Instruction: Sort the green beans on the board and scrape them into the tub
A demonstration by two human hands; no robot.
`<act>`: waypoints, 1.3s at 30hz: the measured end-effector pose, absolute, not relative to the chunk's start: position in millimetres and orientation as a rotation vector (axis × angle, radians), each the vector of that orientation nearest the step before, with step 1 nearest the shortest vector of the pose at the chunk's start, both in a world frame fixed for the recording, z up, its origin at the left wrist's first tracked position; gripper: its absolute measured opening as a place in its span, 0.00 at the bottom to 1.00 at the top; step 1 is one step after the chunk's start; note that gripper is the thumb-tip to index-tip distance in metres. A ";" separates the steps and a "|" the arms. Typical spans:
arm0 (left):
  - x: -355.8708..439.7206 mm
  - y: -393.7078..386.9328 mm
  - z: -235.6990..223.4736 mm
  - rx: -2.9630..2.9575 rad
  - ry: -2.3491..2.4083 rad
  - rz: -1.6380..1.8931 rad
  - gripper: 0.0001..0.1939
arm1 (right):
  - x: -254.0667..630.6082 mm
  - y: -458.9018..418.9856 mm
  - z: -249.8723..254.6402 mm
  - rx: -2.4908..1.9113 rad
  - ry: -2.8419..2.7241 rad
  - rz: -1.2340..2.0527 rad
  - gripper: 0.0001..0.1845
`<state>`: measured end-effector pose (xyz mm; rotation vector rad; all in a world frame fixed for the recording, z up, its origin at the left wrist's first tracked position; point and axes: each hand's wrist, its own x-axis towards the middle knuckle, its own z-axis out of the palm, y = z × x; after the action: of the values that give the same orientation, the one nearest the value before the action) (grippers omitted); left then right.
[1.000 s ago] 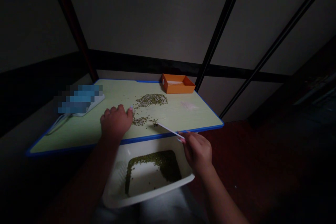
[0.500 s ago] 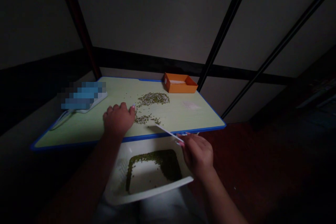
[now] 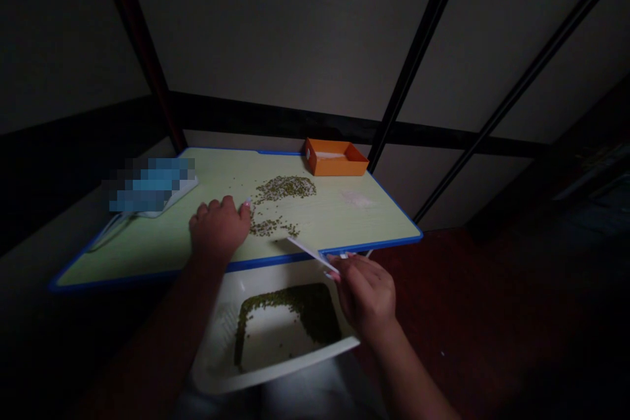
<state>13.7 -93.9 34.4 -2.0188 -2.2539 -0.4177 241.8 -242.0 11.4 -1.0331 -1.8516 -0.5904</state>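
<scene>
My right hand point(image 3: 367, 292) pinches a thin, flat white strip point(image 3: 312, 252), which slants up over the table's front edge. Its far tip lies beside a small scatter of green beans point(image 3: 266, 228) that look like mung beans. On the tabletop, left of these beans, rests my left hand point(image 3: 220, 230), fingers bent and thumb held apart, with nothing seen in it. A larger pile of beans mixed with pale grains point(image 3: 288, 188) lies farther back. Below the table edge, a white basin point(image 3: 231, 377) holds many green beans along its far and right sides.
The pale green table point(image 3: 162, 249) has a blue rim. An orange box point(image 3: 339, 166) with pale contents stands at the back right, and some pale grains point(image 3: 357, 199) lie before it. A blurred-out blue device point(image 3: 152, 185) with a cable sits at left. Behind is a panelled wall.
The white strip has turned to show more of its flat face, its tip now slightly lower and left. My left hand stays in place; the whole view has shifted slightly.
</scene>
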 end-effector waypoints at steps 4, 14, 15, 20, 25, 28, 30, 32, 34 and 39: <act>13.1 -92.3 34.1 -2.015 -2.258 -0.419 0.33 | 242.0 -241.6 12.5 -1.054 -1.842 -0.616 0.09; 13.3 -92.6 36.4 -2.029 -2.277 -0.394 0.32 | 238.7 -230.8 15.8 -1.184 -1.886 -0.656 0.13; 13.3 -92.8 36.6 -2.032 -2.280 -0.391 0.33 | 238.0 -229.6 16.0 -1.190 -1.897 -0.656 0.13; 12.2 -92.1 35.4 -2.024 -2.265 -0.402 0.33 | 235.4 -226.2 13.8 -1.201 -1.953 -0.658 0.09; 10.6 -89.3 34.3 -2.032 -2.276 -0.387 0.35 | 234.6 -222.3 10.8 -1.204 -1.958 -0.679 0.07; 10.1 -88.0 33.6 -2.037 -2.264 -0.399 0.36 | 234.1 -220.8 10.5 -1.241 -1.995 -0.687 0.06; 9.9 -87.6 33.1 -2.036 -2.247 -0.418 0.36 | 233.6 -220.9 10.8 -1.268 -2.022 -0.688 0.05; 9.6 -87.5 33.2 -2.043 -2.234 -0.421 0.37 | 232.9 -221.5 11.2 -1.283 -2.032 -0.686 0.06; 9.4 -87.5 33.9 -2.055 -2.228 -0.406 0.37 | 232.4 -221.9 11.0 -1.292 -2.028 -0.683 0.06; 9.1 -86.8 34.5 -2.059 -2.224 -0.381 0.39 | 232.3 -220.6 5.4 -1.359 -2.055 -0.634 0.04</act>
<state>9.1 -86.8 34.5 -2.0592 -2.2241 -0.3808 232.3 -220.6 5.4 -1.3590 -2.0547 -0.6337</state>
